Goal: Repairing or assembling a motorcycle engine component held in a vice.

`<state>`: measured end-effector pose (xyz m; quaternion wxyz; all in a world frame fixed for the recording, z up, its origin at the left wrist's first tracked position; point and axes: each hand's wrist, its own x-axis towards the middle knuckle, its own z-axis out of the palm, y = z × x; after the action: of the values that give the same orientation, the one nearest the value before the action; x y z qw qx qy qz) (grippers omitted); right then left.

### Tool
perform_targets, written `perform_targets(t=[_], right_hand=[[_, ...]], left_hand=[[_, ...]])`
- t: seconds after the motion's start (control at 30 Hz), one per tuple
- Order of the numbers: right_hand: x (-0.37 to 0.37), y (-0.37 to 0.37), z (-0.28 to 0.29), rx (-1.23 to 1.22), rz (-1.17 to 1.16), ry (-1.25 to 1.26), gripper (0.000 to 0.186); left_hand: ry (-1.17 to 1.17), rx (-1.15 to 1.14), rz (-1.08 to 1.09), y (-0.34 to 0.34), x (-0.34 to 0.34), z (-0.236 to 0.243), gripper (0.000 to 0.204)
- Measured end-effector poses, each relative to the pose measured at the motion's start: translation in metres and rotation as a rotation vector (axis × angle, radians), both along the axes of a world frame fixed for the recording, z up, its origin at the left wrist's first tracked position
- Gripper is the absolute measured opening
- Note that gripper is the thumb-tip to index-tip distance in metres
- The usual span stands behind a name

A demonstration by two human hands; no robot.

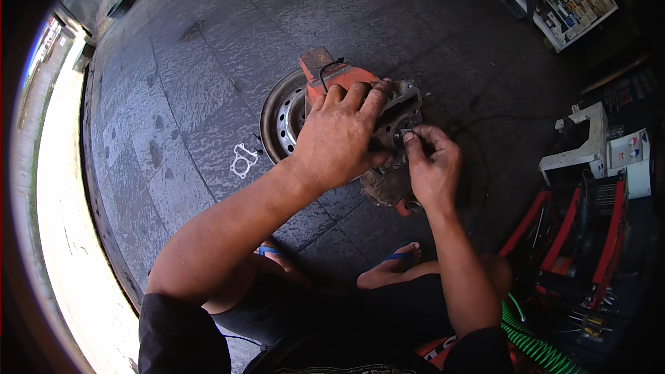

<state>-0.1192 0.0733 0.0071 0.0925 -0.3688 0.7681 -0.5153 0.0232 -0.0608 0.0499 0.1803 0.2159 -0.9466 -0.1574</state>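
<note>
A grimy metal engine casting (pixel 411 102) with bolt holes along its flat face sits in front of me, beside an orange vise (pixel 315 62). My left hand (pixel 336 135) lies over the casting with its fingers curled round it, hiding much of it. Close by, my right hand (pixel 436 166) pinches something small against the casting's face between thumb and fingers; its kind is too small and too covered to tell. A dirty brown rag (pixel 388 188) hangs or lies below the casting, between my hands.
A steel wheel rim (pixel 273 125) stands under the vise. On the dark tiled floor lies a pale metal gasket (pixel 242 162). At right are a red tool rack (pixel 554 235), a white stand (pixel 589 142) and a coiled green hose (pixel 537 346). My sandalled feet (pixel 395 263) are just below.
</note>
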Motion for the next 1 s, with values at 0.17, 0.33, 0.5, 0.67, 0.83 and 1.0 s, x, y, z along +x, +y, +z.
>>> perform_targets(t=[0.17,0.33,0.5,0.67,0.83,1.0], right_hand=[[0.003,-0.001,0.012,0.132,-0.024,-0.035,0.013],[0.000,0.000,0.007,0.090,-0.032,-0.080,0.013],[-0.001,-0.001,0.007,0.128,-0.053,-0.053,0.010],[-0.046,0.001,0.017,-0.016,0.396,0.666,0.012],[-0.067,-0.005,0.017,-0.071,0.568,0.851,0.017],[-0.072,-0.011,0.008,-0.176,0.582,0.945,0.019]], left_hand=[[-0.010,-0.015,0.005,0.001,0.000,0.001,0.098],[-0.009,0.002,-0.006,0.000,-0.001,0.001,0.099],[-0.019,0.000,0.004,0.001,-0.002,0.001,0.099],[0.004,0.029,-0.007,0.000,-0.002,-0.001,0.100],[0.065,-0.039,-0.011,-0.003,0.001,-0.008,0.104],[0.057,-0.024,0.001,-0.002,0.000,-0.008,0.106]])
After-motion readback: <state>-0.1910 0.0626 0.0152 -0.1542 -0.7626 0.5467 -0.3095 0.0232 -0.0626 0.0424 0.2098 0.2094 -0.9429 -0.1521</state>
